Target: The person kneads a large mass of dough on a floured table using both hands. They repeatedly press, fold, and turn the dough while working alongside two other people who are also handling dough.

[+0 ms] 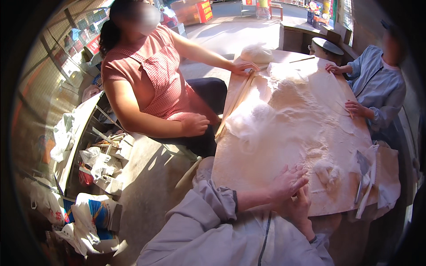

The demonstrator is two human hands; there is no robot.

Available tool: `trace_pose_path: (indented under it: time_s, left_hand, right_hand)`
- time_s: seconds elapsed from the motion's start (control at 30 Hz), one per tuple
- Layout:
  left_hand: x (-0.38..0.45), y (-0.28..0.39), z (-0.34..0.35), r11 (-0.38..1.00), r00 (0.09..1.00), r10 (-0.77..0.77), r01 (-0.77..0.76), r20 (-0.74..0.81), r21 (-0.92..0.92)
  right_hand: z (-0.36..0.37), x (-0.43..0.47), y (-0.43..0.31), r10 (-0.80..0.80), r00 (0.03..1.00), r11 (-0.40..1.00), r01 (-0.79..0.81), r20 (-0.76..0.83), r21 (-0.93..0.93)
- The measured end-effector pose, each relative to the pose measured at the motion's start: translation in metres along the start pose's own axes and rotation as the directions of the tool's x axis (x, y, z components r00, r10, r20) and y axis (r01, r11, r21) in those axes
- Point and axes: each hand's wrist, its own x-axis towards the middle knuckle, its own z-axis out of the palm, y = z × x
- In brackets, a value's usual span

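My left hand (289, 183) lies palm down across my right hand (297, 202) at the near edge of a flour-dusted wooden board (253, 166). The left fingers are spread and touch the right hand. The right hand is partly hidden below; whether something small is between the palms cannot be told. Just right of my hands, floury lumps of dough (327, 172) sit on the board. Heaped flour (289, 94) and a thin clear plastic sheet (251, 119) lie farther up. Long wooden rods (234, 103) run along the board's left side, under a person's hand (244, 67).
A large dough mound (256, 54) and a thin stick (302, 59) are at the far end. Another person's hands (357, 109) rest at the right edge. A metal blade (362, 163) and cloth (387, 176) lie near right. Shelves with plastic bags (96, 163) stand left.
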Motion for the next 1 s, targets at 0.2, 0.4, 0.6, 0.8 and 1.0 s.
trace_pose_path:
  time_s: [0.2, 0.4, 0.6, 0.8, 1.0]
  left_hand:
    - [0.035, -0.038, 0.013, 0.949, 0.978, 0.016, 0.051, -0.207, 0.312]
    - [0.042, -0.045, 0.033, 0.997, 0.992, 0.018, -0.008, -0.129, 0.076]
    - [-0.007, -0.017, -0.004, 0.979, 0.996, 0.084, -0.082, -0.006, 0.186]
    - [0.048, -0.031, -0.009, 0.989, 0.999, -0.008, 0.015, -0.054, 0.146]
    - [-0.001, 0.013, -0.008, 0.986, 0.993, -0.114, 0.118, 0.039, -0.116]
  right_hand:
    - [0.008, 0.011, -0.012, 0.048, 0.993, 0.980, -0.068, -0.106, -0.189]
    - [0.002, 0.022, -0.008, 0.159, 0.985, 0.984, -0.163, 0.067, 0.074]
    - [0.012, -0.011, -0.008, 0.085, 0.992, 0.992, -0.093, -0.095, -0.090]
    - [0.009, 0.027, -0.008, 0.136, 0.988, 0.972, -0.146, -0.066, -0.186]
    - [0.005, -0.007, 0.008, -0.053, 0.994, 0.998, 0.050, -0.096, -0.039]
